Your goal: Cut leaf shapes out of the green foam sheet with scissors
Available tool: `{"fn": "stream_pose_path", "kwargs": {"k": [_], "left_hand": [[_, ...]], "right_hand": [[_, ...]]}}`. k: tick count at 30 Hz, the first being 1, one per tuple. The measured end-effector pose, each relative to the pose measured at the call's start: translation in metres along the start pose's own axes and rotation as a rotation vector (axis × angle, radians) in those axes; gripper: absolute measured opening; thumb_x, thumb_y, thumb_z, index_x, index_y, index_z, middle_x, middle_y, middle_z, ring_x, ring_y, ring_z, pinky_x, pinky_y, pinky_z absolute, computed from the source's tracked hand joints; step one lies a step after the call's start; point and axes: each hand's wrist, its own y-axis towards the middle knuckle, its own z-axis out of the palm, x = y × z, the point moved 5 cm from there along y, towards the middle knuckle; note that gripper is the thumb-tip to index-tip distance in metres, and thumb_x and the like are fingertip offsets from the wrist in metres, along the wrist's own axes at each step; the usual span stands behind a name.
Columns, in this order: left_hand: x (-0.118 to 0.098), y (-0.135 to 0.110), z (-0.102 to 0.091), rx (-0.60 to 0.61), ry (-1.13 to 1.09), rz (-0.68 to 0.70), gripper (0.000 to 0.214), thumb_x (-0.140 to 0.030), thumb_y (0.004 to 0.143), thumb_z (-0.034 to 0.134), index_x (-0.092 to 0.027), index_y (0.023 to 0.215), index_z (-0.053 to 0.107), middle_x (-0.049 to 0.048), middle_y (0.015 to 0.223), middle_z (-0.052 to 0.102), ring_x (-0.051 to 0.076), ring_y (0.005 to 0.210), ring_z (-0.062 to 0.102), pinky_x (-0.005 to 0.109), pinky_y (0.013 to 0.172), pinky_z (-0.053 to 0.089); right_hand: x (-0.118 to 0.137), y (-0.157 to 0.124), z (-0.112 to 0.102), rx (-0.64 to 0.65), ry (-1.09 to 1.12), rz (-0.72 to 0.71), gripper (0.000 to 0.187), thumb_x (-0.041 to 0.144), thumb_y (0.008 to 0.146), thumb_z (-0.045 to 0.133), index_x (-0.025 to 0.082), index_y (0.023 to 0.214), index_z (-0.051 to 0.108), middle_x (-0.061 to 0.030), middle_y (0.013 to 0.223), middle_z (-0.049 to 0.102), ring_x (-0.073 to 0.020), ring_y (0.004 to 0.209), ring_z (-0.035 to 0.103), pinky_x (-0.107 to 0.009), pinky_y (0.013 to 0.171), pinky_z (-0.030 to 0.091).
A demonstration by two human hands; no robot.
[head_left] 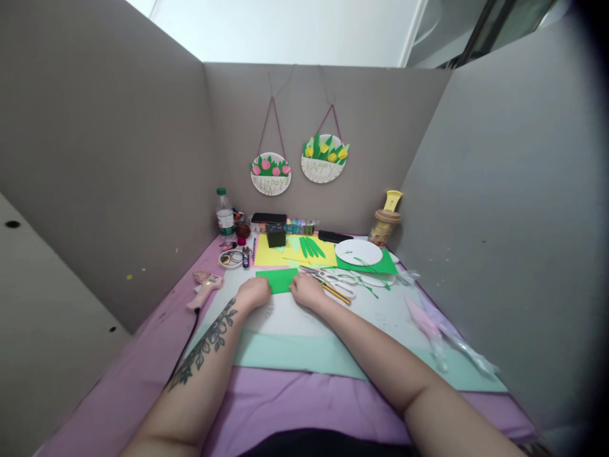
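Note:
A small piece of green paper (281, 280) lies flat in front of me, held at both ends. My left hand (254, 292) is closed on its left edge, and my right hand (307, 290) is closed on the right edge; the fingertips are mostly hidden. Just beyond my right hand lie white-handled scissors (349, 279) and yellow pencils (339, 294). Behind the paper, long green paper leaves (311, 247) rest on yellow sheets (266, 259), beside a small black box (276, 235).
A white paper plate (358, 252) sits on a green sheet (387, 263) with green scraps. At left are a pink glue gun (207, 291) and a bottle (225, 216); at right, a lidded cup (384, 226) and plastic wrappers (428, 324). Two decorated plates (271, 184) hang on the grey wall.

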Motion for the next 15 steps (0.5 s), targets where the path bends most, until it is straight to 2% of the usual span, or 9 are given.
{"fn": "stream_pose_path", "kwargs": {"k": [7,15], "left_hand": [[0.019,-0.010,-0.005,-0.012,-0.025,-0.044,0.027,-0.023,0.082,0.045,-0.011,0.101,0.060,0.0197,0.105,0.065,0.028,0.093,0.064,0.033,0.074,0.047],[0.036,-0.016,-0.004,-0.069,-0.191,-0.056,0.017,-0.016,0.076,0.050,-0.018,0.092,0.055,0.0073,0.090,0.065,0.020,0.080,0.059,0.027,0.066,0.041]], "right_hand": [[-0.014,-0.004,-0.001,-0.014,0.062,0.057,0.016,0.029,0.087,0.049,0.018,0.098,0.055,-0.0097,0.101,0.064,-0.0233,0.093,0.057,-0.030,0.074,0.035],[-0.018,-0.010,-0.006,-0.024,0.126,0.081,0.010,0.015,0.087,0.047,0.018,0.096,0.051,-0.0079,0.098,0.063,-0.0192,0.088,0.054,-0.027,0.069,0.029]]}}
